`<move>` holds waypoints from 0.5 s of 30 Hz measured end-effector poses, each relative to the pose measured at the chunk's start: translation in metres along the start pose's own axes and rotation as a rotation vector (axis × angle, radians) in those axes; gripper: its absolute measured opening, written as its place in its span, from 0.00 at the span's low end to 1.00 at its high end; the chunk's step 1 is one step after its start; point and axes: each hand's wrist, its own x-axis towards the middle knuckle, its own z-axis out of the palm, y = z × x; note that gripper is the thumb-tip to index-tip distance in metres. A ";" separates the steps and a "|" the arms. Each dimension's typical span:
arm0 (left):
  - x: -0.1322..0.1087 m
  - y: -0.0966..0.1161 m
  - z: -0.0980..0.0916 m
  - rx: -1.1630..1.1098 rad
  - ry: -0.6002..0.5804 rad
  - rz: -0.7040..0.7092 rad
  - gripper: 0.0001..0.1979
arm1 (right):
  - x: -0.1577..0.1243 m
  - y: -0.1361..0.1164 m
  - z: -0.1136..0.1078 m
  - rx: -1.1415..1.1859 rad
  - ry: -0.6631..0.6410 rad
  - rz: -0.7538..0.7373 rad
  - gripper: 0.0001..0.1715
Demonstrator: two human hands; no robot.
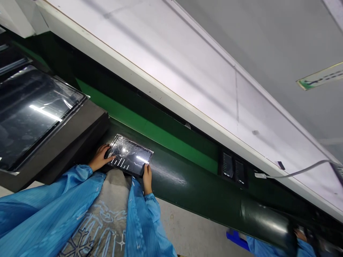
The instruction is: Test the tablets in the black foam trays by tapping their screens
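Between both my hands is a tablet [131, 154] with a dark, lit screen showing lines of white text and bright reflections, with what looks like clear film over it. My left hand [101, 158] grips its left end, thumb over the front. On the lower right corner, my right hand [147, 177] has its thumb on the front edge; its other fingers are hidden. The tablet is tilted over the near side of the dark green work surface [171, 171], close to my body.
At left stands a grey stand [77, 132] bearing a large glossy black panel [34, 110]. Two dark devices [227, 166] lie farther right. A white shelf [187, 82] runs above, with a grey cable [297, 173] hanging over its edge. Another person's blue sleeve [264, 247] shows lower right.
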 end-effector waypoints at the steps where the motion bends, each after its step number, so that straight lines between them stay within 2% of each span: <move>1: 0.000 0.000 0.000 0.000 -0.002 -0.001 0.24 | -0.002 0.000 0.000 0.009 -0.001 0.004 0.28; 6: 0.000 0.002 -0.003 -0.012 -0.001 -0.011 0.22 | -0.002 -0.001 -0.002 0.047 0.013 0.029 0.36; 10: 0.006 0.003 -0.008 -0.033 0.028 -0.047 0.15 | -0.003 -0.001 -0.001 0.078 0.014 0.035 0.36; 15: 0.013 0.009 -0.006 -0.065 0.066 -0.104 0.14 | -0.010 0.000 0.003 0.146 -0.024 0.018 0.36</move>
